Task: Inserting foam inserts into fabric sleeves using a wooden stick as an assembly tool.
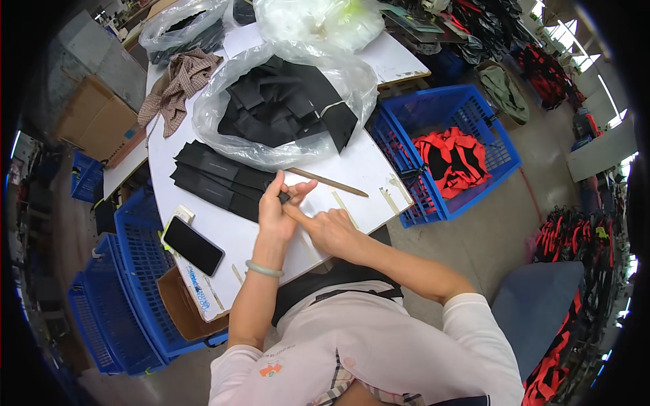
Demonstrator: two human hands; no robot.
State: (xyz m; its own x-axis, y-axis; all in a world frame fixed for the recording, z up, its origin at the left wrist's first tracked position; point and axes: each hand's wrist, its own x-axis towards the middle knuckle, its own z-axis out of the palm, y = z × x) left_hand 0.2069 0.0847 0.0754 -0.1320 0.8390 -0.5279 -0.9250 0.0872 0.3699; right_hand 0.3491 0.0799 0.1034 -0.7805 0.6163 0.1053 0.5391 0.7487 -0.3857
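Observation:
Above the white table, my left hand is closed on a small black piece, mostly hidden by the fingers. My right hand meets it from the right, index finger reaching to the left palm and the other fingers curled. Whether the right fingers hold anything is hidden. Just left of my hands, black fabric strips lie fanned in an overlapping row. Behind them stands an open clear plastic bag full of folded black pieces. A thin brown stick lies beyond my right hand.
A black phone lies at the left of the table. Blue crates line the left side. Another blue crate at right holds red and black pieces. A checked cloth and more plastic bags sit behind.

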